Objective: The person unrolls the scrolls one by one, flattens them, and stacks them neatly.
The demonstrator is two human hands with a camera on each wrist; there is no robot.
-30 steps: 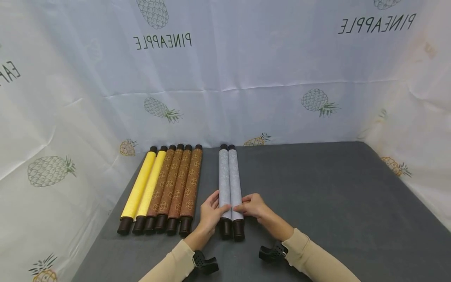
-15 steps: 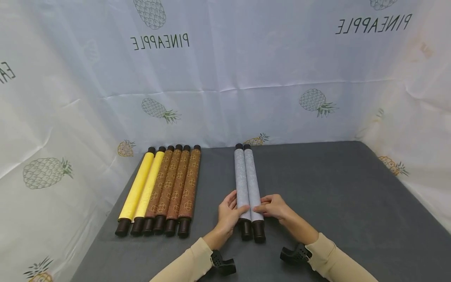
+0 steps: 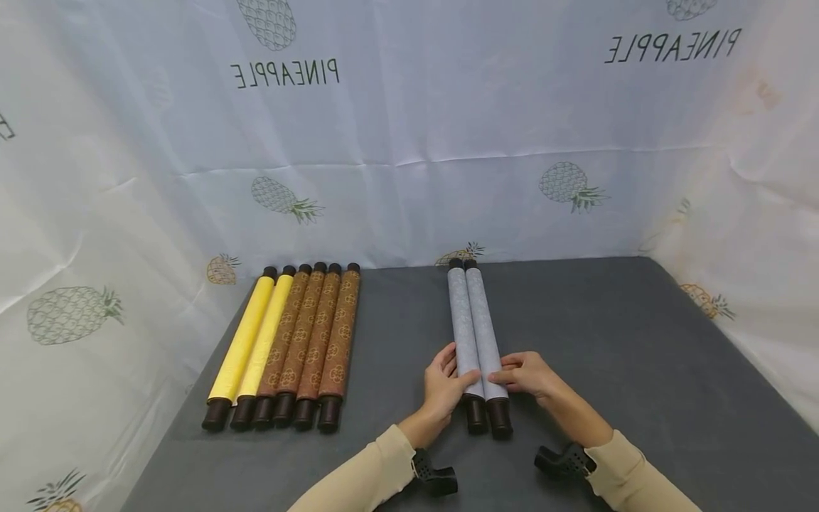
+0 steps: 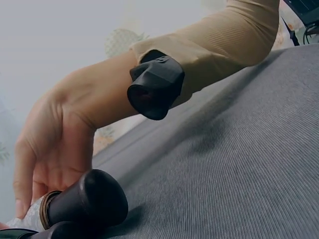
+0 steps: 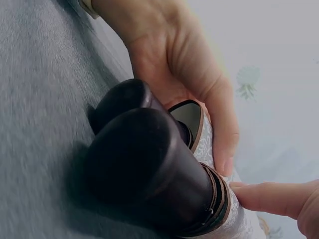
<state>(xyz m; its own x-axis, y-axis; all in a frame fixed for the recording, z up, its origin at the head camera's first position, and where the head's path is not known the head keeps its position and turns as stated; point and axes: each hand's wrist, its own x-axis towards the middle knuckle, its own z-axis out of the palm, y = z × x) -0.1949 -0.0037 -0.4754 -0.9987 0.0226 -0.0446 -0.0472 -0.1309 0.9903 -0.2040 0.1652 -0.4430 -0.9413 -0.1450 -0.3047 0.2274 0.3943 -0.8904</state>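
Observation:
Two pale grey patterned scrolls with dark end knobs lie side by side on the dark table in the head view. My left hand grips the left grey scroll near its front end, thumb over the top and fingers along its left side. From the other side, my right hand holds the right grey scroll, thumb on top. The left wrist view shows the right hand behind a dark knob. In the right wrist view the left hand reaches over the scrolls, beyond the near dark knob.
To the left lie two yellow scrolls and several brown flower-patterned scrolls in a row. White pineapple-print cloth hangs behind and at both sides of the dark grey tabletop.
Both hands have moved rightward across the table together with the two grey scrolls, widening the gap to the brown ones. The head view has shifted slightly; the yellow and brown row stays put.

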